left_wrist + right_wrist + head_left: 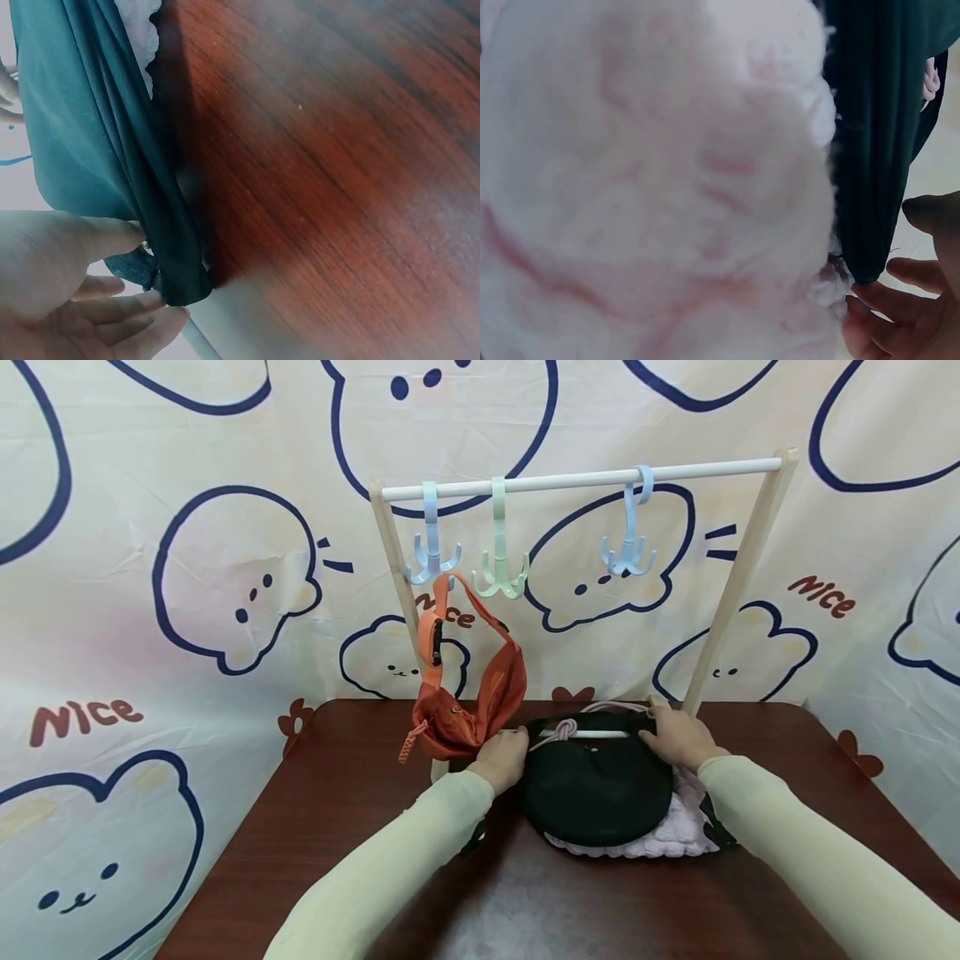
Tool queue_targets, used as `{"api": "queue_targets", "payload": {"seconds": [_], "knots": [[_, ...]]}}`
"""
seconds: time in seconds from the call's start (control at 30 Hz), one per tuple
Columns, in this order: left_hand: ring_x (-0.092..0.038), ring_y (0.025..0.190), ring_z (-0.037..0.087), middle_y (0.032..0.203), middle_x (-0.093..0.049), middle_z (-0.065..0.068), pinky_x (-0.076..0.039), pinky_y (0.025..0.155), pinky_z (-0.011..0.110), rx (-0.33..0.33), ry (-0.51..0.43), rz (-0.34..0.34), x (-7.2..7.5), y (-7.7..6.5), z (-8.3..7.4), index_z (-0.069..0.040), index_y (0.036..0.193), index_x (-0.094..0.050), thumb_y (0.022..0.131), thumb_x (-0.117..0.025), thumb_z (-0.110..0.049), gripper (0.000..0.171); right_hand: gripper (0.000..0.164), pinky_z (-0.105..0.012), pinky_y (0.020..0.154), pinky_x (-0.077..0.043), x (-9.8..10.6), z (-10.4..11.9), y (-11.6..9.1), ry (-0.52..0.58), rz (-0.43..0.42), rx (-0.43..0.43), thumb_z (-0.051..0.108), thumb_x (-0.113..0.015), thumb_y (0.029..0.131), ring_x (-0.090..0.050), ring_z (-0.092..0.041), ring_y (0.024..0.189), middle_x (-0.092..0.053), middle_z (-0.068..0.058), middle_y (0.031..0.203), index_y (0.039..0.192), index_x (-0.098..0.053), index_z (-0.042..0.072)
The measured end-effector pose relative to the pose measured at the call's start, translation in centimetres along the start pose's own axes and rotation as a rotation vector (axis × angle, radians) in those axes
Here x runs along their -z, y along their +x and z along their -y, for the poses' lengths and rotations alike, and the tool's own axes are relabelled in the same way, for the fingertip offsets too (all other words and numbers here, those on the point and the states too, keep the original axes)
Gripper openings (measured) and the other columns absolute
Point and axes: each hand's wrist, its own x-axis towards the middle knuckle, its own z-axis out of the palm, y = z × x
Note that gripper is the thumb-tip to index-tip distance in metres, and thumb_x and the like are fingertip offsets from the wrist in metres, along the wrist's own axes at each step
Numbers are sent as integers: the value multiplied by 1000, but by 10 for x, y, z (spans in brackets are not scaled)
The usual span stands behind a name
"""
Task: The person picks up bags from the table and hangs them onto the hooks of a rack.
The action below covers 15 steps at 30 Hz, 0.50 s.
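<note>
A black half-moon bag (596, 793) lies near the foot of a rack, in front of a fluffy pale pink item (678, 827). My left hand (502, 758) holds the bag's left end; the left wrist view shows thumb and fingers around that corner of the bag (97, 127). At the opposite end, my right hand (681, 737) grips the upper right corner. In the right wrist view, its fingers (896, 304) touch the bag's tip, while the pink fluff (667, 165) fills much of the picture. A knotted pale pink cord (562, 729) lies across the bag's top.
Over the table (247, 860) stands a rack with a white bar (570, 482). Two blue hooks (432, 539) (628, 539) and a green hook (499, 543) hang from it. An orange waist bag (468, 710) hangs from the left blue hook, beside my left hand.
</note>
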Motion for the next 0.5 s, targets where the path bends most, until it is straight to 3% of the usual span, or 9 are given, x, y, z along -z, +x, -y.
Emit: {"api": "queue_targets", "payload": {"seconds": [0.2,0.5], "knots": [[-70,105,28,117,-71,15,-57,89,38,3,7,-22,-1,0,-1,-5,125,-60,98,-63,-12,28,53,-62,80,-52,-5,-2,0,-59,-55,25,24,-66,95,-66,-50,102,-65,-34,122,134,-55,-10],[-68,110,27,121,-70,15,-56,94,37,24,20,-2,-4,3,0,-2,131,-59,96,-67,-13,37,56,-66,90,-48,-7,-1,1,-14,-83,3,25,-70,93,-62,-50,114,-63,-32,130,135,-55,-10]]}}
